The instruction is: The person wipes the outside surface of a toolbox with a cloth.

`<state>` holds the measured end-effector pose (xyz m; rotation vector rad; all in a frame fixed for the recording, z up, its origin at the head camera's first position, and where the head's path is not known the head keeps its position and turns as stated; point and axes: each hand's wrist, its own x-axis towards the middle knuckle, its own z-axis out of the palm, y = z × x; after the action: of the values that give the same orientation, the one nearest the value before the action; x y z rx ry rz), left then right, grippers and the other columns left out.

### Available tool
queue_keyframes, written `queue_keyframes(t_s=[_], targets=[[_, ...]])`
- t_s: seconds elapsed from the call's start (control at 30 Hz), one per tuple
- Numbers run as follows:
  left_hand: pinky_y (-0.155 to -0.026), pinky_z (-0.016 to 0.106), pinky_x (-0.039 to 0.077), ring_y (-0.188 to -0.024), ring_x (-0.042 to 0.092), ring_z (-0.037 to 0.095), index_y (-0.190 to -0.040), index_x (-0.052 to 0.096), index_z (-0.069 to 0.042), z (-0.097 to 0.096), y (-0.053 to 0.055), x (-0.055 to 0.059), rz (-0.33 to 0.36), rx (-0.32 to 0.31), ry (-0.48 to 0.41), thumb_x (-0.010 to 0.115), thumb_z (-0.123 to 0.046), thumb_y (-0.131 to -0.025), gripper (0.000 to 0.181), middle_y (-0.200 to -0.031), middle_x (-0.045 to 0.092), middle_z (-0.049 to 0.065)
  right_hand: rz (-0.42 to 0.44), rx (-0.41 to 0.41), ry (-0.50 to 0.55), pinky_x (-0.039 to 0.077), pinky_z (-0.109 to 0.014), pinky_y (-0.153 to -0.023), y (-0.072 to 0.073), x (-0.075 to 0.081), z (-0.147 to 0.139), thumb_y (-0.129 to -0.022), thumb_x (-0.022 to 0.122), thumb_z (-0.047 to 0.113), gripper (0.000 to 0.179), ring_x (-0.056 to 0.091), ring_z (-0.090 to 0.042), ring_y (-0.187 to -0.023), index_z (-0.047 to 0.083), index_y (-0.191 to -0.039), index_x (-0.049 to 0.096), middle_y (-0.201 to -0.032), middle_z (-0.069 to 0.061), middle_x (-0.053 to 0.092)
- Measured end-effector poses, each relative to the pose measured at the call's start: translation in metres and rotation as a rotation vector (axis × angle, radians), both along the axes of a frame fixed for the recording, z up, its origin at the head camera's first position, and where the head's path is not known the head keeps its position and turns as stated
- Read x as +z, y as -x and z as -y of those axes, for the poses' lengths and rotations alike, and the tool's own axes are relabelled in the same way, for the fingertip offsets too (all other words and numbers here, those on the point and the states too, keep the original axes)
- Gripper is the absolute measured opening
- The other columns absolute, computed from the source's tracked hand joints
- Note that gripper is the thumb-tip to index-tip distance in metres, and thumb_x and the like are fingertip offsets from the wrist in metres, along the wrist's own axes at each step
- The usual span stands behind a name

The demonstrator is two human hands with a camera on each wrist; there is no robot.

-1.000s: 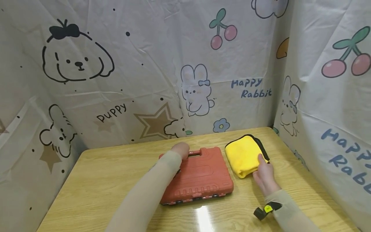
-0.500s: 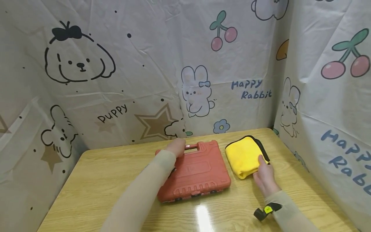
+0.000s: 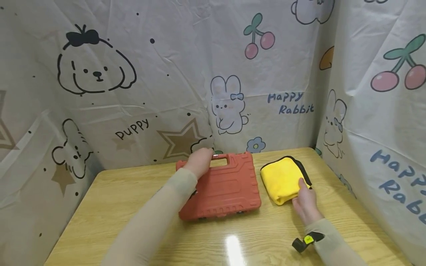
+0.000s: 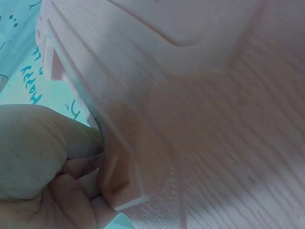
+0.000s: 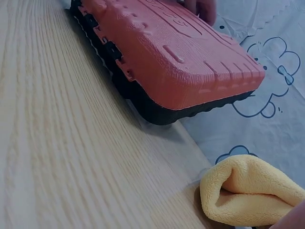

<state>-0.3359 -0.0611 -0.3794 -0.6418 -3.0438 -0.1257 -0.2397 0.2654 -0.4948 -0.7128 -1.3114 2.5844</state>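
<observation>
My right hand (image 3: 305,201) pinches the near right corner of a folded yellow cloth (image 3: 283,177) with black edging (image 3: 302,170), thumb on top; the cloth spreads forward and left from that grip on the wood-grained table (image 3: 276,236), and the right wrist view cuts it off. Farther off and leftward, a red plastic carrying case (image 3: 229,188) with a black underside (image 5: 152,112) stands tilted, handle side raised, its body reaching toward me and rightward from my left hand (image 3: 200,162), which is curled round the handle (image 3: 220,156). My sleeve (image 3: 156,218) covers part of its left side, and the lid's raised lettering (image 5: 167,12) is hard to read. Behind hangs the cartoon-printed backdrop (image 3: 166,74)
</observation>
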Motion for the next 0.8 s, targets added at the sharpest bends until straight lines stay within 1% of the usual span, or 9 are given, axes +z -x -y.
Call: queue_keyframes(t_s=[0.13, 0.23, 0.37, 0.43, 0.6, 0.8], targets=[[-0.084, 0.048, 0.061, -0.098, 0.071, 0.031, -0.102, 0.066, -0.004, 0.001, -0.003, 0.006, -0.038, -0.007, 0.005, 0.061, 0.002, -0.099, 0.009, -0.103, 0.071, 0.014, 0.016, -0.004, 0.010, 0.026, -0.017, -0.123, -0.001, 0.001, 0.000, -0.110, 0.034, 0.043, 0.070, 0.024, -0.002, -0.152, 0.014, -0.166, 0.003, -0.170, 0.007, 0.019], [-0.083, 0.048, 0.061, -0.097, 0.072, 0.032, -0.103, 0.065, -0.003, 0.002, -0.005, 0.010, -0.067, -0.013, -0.002, 0.061, 0.003, -0.099, 0.008, -0.103, 0.071, 0.015, 0.022, 0.004, 0.021, 0.025, -0.017, -0.123, -0.001, 0.002, 0.000, -0.110, 0.033, 0.042, 0.070, 0.021, -0.002, -0.153, 0.015, -0.166, 0.000, -0.171, 0.008, 0.016], [-0.082, 0.048, 0.061, -0.096, 0.072, 0.033, -0.102, 0.065, -0.002, 0.003, -0.007, 0.016, -0.126, -0.017, -0.001, 0.064, 0.003, -0.096, 0.008, -0.102, 0.071, 0.016, 0.029, 0.006, 0.023, 0.024, -0.017, -0.123, -0.001, 0.003, 0.001, -0.111, 0.032, 0.041, 0.070, 0.020, -0.002, -0.153, 0.015, -0.166, -0.001, -0.172, 0.008, 0.014], [-0.081, 0.048, 0.061, -0.096, 0.071, 0.033, -0.101, 0.064, -0.003, 0.003, -0.009, 0.018, -0.144, -0.012, 0.004, 0.065, 0.003, -0.095, 0.009, -0.102, 0.070, 0.015, 0.031, 0.004, 0.019, 0.023, -0.017, -0.124, -0.001, 0.003, 0.001, -0.111, 0.032, 0.041, 0.070, 0.020, -0.002, -0.153, 0.015, -0.166, -0.001, -0.172, 0.007, 0.013], [-0.081, 0.046, 0.061, -0.096, 0.071, 0.032, -0.102, 0.062, -0.004, 0.004, -0.013, 0.021, -0.150, -0.002, 0.009, 0.064, 0.001, -0.098, 0.007, -0.103, 0.068, 0.015, 0.045, -0.015, 0.004, 0.022, -0.017, -0.124, 0.000, 0.000, 0.001, -0.110, 0.033, 0.043, 0.072, 0.018, -0.002, -0.153, 0.015, -0.166, -0.003, -0.173, 0.007, 0.011], [-0.081, 0.045, 0.061, -0.095, 0.070, 0.030, -0.102, 0.062, -0.005, 0.005, -0.018, 0.024, -0.178, -0.001, -0.011, 0.060, -0.001, -0.102, 0.004, -0.102, 0.066, 0.013, 0.049, -0.022, -0.007, 0.021, -0.017, -0.124, 0.001, -0.001, 0.002, -0.110, 0.033, 0.044, 0.073, 0.018, -0.002, -0.153, 0.014, -0.166, -0.002, -0.173, 0.006, 0.011]])
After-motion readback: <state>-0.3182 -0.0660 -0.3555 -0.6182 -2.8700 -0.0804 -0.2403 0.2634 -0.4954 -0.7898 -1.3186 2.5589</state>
